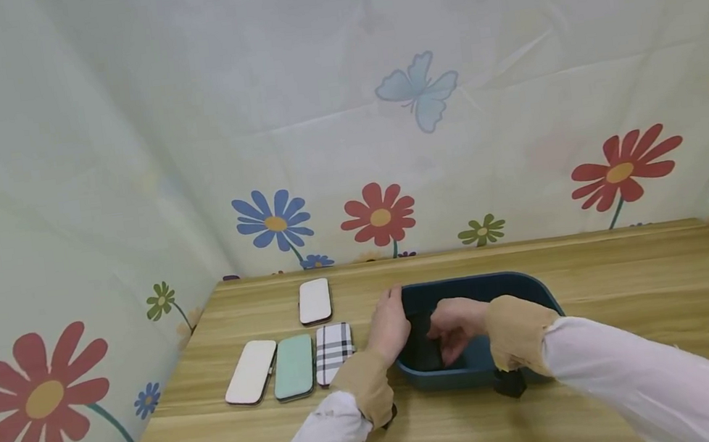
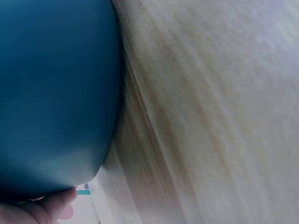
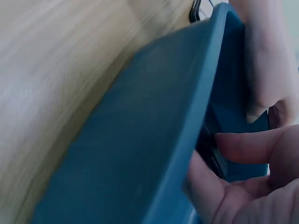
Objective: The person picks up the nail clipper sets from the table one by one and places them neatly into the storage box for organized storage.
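A dark blue plastic bin (image 1: 438,381) stands on the wooden table. My left hand (image 1: 389,325) grips its left end over the rim; in the left wrist view, fingers (image 2: 58,203) show at the bin's outer wall. Inside the bin, at its left end, is a flat black case (image 1: 420,348). My right hand (image 1: 459,320) reaches in and pinches this case between thumb and finger, as the right wrist view (image 3: 247,186) shows best. Part of the case is hidden by the bin wall and the fingers there.
Left of the bin lie several flat cases: a white one (image 1: 315,300) at the back, a cream one (image 1: 251,373), a mint green one (image 1: 294,366) and a plaid one (image 1: 334,353) in a row. A flowered cloth (image 1: 492,161) hangs behind the table (image 1: 630,277).
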`<state>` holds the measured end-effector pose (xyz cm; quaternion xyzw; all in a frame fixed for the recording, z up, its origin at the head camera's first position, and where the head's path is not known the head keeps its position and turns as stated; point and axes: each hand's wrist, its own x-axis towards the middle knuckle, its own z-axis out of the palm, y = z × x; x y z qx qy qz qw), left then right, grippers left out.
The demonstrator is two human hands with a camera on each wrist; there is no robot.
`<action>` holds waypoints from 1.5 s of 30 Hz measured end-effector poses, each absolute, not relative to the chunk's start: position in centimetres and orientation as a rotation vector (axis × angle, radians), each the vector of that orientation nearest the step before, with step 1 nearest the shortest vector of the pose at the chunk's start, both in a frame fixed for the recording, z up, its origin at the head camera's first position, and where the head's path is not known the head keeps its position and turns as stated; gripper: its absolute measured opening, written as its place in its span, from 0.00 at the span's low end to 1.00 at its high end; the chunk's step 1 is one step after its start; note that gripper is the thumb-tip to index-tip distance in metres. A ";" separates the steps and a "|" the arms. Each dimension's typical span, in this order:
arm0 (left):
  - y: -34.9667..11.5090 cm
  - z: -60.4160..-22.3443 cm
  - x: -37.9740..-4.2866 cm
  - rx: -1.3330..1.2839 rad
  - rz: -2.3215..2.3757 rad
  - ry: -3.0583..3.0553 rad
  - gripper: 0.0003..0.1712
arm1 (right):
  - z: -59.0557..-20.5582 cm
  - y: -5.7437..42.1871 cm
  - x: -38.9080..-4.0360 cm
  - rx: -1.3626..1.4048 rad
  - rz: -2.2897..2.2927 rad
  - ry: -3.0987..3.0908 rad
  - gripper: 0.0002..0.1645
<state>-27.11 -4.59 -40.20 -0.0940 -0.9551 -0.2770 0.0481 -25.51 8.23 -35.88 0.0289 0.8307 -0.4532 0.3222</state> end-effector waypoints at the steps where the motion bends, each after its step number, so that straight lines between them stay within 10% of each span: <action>1: -4.6 -40.2 -27.1 -0.287 -0.840 -2.912 0.31 | -35.9 8.2 -25.5 0.072 -1.173 2.202 0.11; 45: -4.4 -40.0 -27.2 -0.288 -0.812 -2.917 0.32 | -34.9 8.6 -26.5 0.061 -1.067 2.236 0.08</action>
